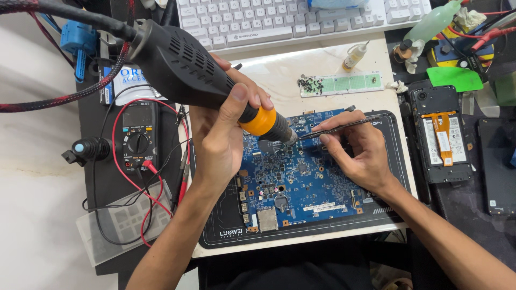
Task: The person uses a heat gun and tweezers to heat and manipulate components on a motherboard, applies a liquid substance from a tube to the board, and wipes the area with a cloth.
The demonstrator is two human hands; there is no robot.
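Left hand: fingers are wrapped tight around the black handle of the hot air gun; its metal nozzle, below an orange collar, points down at the board.
Right hand: fingers are pinched together on the tweezers, and the tip meets the nozzle end.
Circuit board: blue, crowded with small chips, a round coin cell and silver connectors; it lies flat on the black work mat, between both hands.
Edges: the mat's right border lies just beside an opened phone; the left border is near the multimeter with red and black leads.
Open room: a pale strip of table stays free between the mat and the white keyboard, where a green strip of parts lies.
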